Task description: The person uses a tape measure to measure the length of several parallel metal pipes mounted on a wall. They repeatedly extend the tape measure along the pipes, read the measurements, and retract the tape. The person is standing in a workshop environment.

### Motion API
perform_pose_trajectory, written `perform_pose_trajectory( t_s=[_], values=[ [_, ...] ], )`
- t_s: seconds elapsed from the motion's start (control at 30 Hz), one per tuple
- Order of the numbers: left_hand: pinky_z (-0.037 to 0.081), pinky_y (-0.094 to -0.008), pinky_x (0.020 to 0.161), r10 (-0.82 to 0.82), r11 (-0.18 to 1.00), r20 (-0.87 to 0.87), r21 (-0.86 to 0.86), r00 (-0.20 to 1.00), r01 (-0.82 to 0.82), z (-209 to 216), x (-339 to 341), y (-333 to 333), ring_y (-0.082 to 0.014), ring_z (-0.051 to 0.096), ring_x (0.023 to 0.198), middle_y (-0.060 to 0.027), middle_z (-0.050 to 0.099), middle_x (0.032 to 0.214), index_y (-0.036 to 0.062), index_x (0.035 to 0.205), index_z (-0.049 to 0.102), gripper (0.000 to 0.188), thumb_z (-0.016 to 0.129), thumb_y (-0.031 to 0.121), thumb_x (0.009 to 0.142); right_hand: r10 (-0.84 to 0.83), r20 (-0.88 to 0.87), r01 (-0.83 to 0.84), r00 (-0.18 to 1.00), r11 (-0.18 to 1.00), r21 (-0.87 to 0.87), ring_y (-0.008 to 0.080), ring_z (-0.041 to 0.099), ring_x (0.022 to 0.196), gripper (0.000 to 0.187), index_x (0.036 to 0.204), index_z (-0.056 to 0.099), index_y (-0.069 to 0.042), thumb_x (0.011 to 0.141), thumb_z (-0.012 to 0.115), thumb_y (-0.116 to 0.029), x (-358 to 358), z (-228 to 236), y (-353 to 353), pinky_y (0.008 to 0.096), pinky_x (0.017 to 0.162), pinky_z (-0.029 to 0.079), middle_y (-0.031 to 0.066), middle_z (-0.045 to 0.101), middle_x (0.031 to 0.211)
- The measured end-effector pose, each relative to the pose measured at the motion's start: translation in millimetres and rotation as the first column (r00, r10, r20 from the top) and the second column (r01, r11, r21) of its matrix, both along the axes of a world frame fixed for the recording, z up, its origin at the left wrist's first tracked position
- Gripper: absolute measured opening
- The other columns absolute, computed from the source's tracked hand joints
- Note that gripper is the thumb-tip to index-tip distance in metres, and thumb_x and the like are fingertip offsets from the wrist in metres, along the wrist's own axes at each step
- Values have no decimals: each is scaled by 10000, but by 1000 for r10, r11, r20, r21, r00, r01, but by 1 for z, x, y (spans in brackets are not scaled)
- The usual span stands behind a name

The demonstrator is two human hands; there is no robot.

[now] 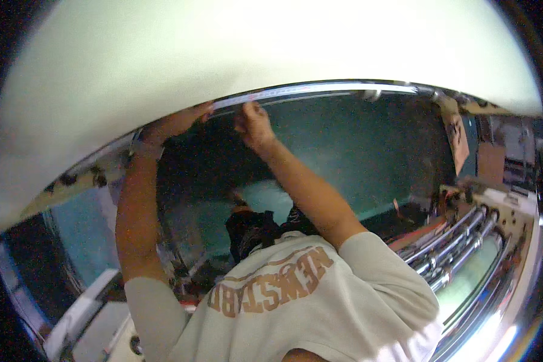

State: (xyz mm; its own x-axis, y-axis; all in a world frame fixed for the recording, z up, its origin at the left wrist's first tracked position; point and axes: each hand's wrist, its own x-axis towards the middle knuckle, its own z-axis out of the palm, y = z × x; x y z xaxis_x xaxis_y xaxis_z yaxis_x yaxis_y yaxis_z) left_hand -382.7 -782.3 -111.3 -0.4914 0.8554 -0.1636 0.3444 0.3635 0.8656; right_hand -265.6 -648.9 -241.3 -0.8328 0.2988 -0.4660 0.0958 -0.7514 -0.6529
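Below white surface (271,42), pale strip (326,88) runs lengthwise left-right; left hand (181,122), curled right hand (257,125) near; cannot tell grips.

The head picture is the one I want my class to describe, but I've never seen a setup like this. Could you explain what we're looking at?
There is no robot here: a person works with two bare hands. The single picture comes from a wide fisheye camera on that person's head, looking down, so straight edges bend. At the bottom is the wearer's own pale shirt. The left hand and right hand reach up to a bright narrow strip along the edge of a broad pale surface. Whether either hand grips anything is too blurred to tell. Shiny metal rods stand at the lower right.
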Motion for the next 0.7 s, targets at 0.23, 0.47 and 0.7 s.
perform_pose_trajectory(
  t_s=[0.23, 0.47, 0.7],
  values=[
    [368, -248, 754, -137, 951, 10, -278, 991, 134, -5, -11, -14, -116, 439, 744, -11, 462, 728, 56, 862, 507, 266, 397, 296, 896, -97, -31, 92, 995, 986, -137, 84, 357, 501, 274, 826, 454, -123, 769, 615, -338, -11, 23, -32, 219, 430, 291, -32, 382, 607],
    [410, -261, 635, -36, 981, -3, -192, 999, 35, -6, -8, -18, -119, 499, 647, -25, 543, 678, 34, 777, 557, 220, 494, 234, 846, 10, -53, -12, 999, 999, -51, 70, 365, 510, 303, 922, 485, -88, 765, 621, -309, 5, 24, -22, 207, 426, 287, -33, 395, 635],
    [420, -274, 591, 20, 980, -129, -196, 991, -45, 23, 5, -8, -131, 513, 598, -37, 560, 635, 19, 728, 560, 210, 534, 203, 826, -722, -110, 598, 683, 467, 651, 85, 360, 439, 219, 707, 448, -116, 831, 531, -276, 134, 14, 183, 232, 393, 322, -29, 410, 540]
  ],
)
